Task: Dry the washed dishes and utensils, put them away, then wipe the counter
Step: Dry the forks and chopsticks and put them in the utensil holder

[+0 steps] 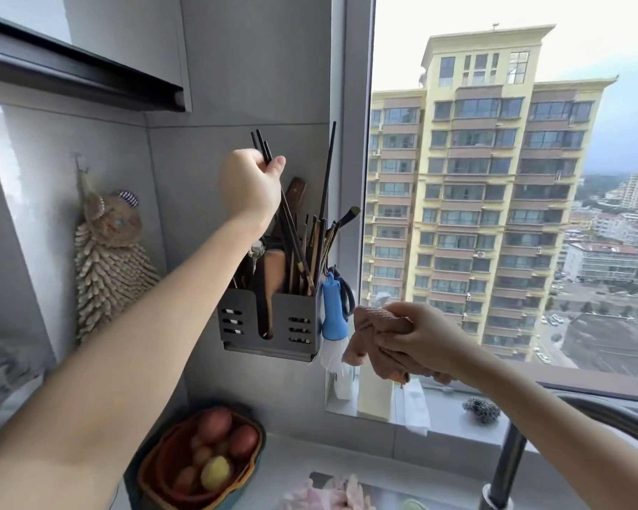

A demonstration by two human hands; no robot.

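My left hand is raised to the wall and grips a few dark chopsticks near their tops. Their lower ends reach down into the dark metal utensil holder mounted on the wall, which holds several more chopsticks and wooden utensils. To the right and lower, my right hand clutches a crumpled brownish-pink cloth in front of the window.
A blue-handled brush hangs on the holder's right side. A fuzzy hand towel hangs on the left wall. A basket of fruit stands on the counter below. The faucet rises at lower right; a steel scourer lies on the windowsill.
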